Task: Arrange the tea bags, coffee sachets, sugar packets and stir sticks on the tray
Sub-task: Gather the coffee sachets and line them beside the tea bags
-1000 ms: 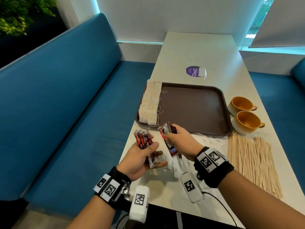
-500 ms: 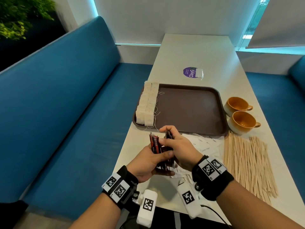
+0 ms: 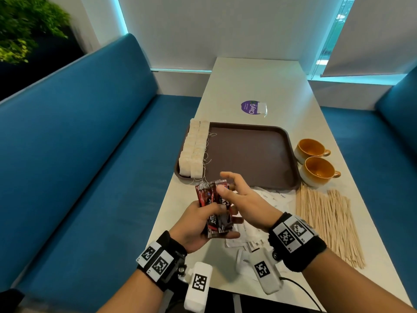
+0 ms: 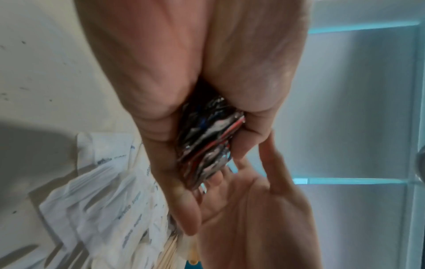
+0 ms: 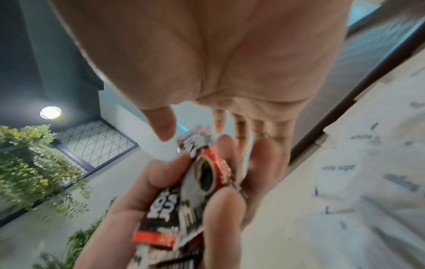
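Note:
My left hand (image 3: 203, 224) grips a stack of red and black coffee sachets (image 3: 214, 206) upright, just in front of the brown tray (image 3: 252, 154). The same sachets (image 5: 197, 183) fill the right wrist view, and their edges (image 4: 207, 142) show in the left wrist view. My right hand (image 3: 239, 195) is beside the stack with its fingers spread and straight, thumb near the sachet tops. Two rows of white tea bags (image 3: 194, 150) line the tray's left side. White sugar packets (image 3: 270, 199) lie under my hands, and wooden stir sticks (image 3: 327, 220) lie to the right.
Two orange cups (image 3: 316, 159) stand right of the tray. A purple round sticker (image 3: 250, 107) is on the white table (image 3: 259, 82) beyond it. Blue benches (image 3: 79, 166) run along both sides of the table.
The right hand added its sachet to the stack in the left hand, then let go and spread its fingers. The left hand now holds the whole stack.

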